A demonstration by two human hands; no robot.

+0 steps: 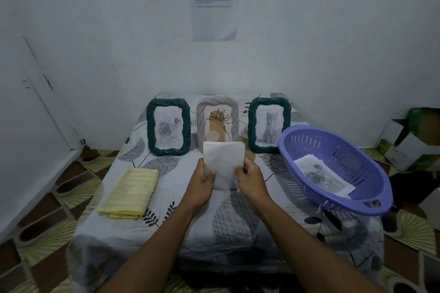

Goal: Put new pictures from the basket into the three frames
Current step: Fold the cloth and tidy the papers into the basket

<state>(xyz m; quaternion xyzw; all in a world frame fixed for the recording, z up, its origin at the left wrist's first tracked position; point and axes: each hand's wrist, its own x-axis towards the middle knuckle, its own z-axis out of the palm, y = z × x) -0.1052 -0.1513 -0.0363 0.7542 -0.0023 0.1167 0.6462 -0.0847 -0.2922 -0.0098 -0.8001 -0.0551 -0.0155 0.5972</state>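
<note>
Three woven frames stand at the back of the table: a dark green frame [168,126] with a rose picture on the left, a beige frame [217,118] with a flower drawing in the middle, a dark green frame [269,124] with a cat picture on the right. My left hand [202,184] and my right hand [251,179] both grip the lower edge of a small stack of white pictures [224,158], held upright in front of the beige frame with its blank side toward me. The purple basket [357,204] at the right holds more pictures [323,177], a rose print on top.
A folded yellow cloth [131,191] lies on the table's left side. The table [238,221] has a patterned cover. Cardboard boxes [409,140] sit on the floor at the right, and a printed sheet [215,5] hangs on the wall behind.
</note>
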